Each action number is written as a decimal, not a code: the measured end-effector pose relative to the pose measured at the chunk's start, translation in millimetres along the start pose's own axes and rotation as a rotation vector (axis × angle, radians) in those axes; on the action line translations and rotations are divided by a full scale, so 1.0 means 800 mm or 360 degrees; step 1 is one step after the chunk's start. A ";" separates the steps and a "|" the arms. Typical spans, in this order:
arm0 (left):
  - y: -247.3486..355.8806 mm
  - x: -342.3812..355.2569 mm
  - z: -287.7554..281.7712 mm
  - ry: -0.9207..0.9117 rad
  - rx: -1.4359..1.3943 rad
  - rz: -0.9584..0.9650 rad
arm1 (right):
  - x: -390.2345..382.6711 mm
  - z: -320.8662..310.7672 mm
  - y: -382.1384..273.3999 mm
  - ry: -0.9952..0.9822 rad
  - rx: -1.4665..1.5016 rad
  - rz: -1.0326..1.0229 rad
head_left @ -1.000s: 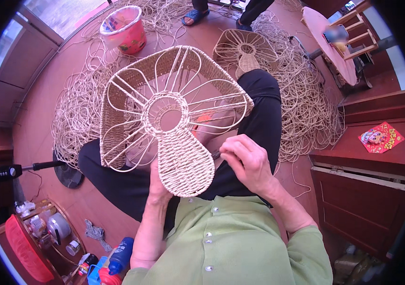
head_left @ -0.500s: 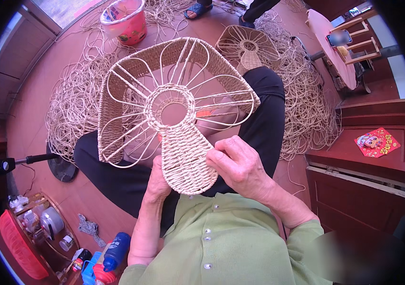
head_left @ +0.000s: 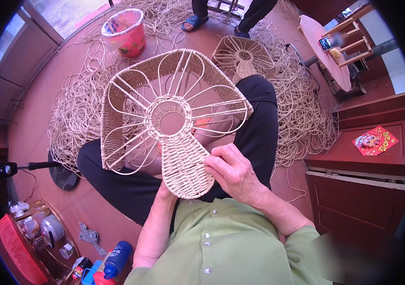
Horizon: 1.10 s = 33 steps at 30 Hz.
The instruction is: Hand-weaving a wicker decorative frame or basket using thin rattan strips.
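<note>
A wicker basket point(head_left: 187, 164) of tan cord rests over my lap, tilted, with looped ribs running from a round woven ring to its woven side walls. From the ring a broad, rounded woven tongue comes down toward me. My right hand point(head_left: 233, 172) is closed in a pinch on the tongue's right edge, thumb and index finger together. Behind the tongue's lower left edge lies my left hand point(head_left: 165, 191); its fingers are hidden behind the weave. Both of my forearms come up from below.
Heaps of loose cord point(head_left: 76, 114) lie on both sides. Beyond my right knee sits a second wicker piece point(head_left: 247, 52), near another person's slippered foot point(head_left: 195, 22). A pink bucket point(head_left: 129, 38) stands at the far left. Lower left are a blue bottle point(head_left: 118, 259) and a cluttered shelf.
The basket sits slightly lower in the picture, and the whole view has shifted a little. My left hand has slipped further behind the tongue. My right hand keeps its pinch on the edge.
</note>
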<state>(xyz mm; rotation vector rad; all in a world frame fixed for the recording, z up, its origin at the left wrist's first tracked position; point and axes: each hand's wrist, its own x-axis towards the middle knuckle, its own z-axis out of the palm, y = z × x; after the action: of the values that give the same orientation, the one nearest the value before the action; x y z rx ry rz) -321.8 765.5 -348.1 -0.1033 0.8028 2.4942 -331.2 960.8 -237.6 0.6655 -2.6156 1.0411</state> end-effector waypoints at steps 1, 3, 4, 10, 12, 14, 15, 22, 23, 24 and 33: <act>0.000 0.001 0.005 0.0164 0.0021 -0.0101 | 0.000 0.000 -0.002 0.0009 -0.0008 -0.0014; -0.019 0.016 0.001 -0.0263 -0.1940 -0.0321 | 0.001 0.000 -0.003 0.0024 0.0060 0.0022; -0.022 0.019 -0.003 -0.0270 -0.1937 -0.0327 | 0.002 -0.001 -0.003 0.0030 0.0054 0.0021; -0.023 0.024 0.009 -0.0294 -0.0501 0.0066 | 0.006 -0.002 0.003 -0.0021 0.0049 0.0050; -0.017 0.023 0.010 -0.0204 -0.0826 -0.0122 | 0.006 -0.004 0.004 -0.0022 0.0122 0.0225; -0.015 0.024 0.016 -0.0200 -0.0815 -0.0092 | 0.012 -0.006 0.003 -0.0035 0.0105 0.0198; -0.014 0.025 0.018 -0.0193 -0.0803 -0.0062 | 0.013 -0.008 0.003 -0.0048 0.0092 0.0172; -0.027 0.036 0.021 -0.0139 -0.0931 0.0040 | 0.013 -0.002 0.006 0.0009 -0.0022 -0.0032; -0.034 0.036 0.013 -0.0136 -0.0935 0.0045 | 0.014 -0.002 0.006 0.0003 -0.0020 -0.0034; -0.045 0.038 -0.003 -0.0100 -0.0712 0.0064 | 0.017 -0.003 0.007 0.0011 -0.0093 -0.0119; 0.006 0.008 0.041 0.0203 -0.0296 -0.0010 | 0.027 -0.035 0.026 0.0347 0.1319 0.0642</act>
<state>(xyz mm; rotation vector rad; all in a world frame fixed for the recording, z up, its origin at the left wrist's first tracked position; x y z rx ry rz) -326.8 783.5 -319.5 -0.3325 0.6169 2.5721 -358.8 986.6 -221.4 0.1249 -2.1006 2.2121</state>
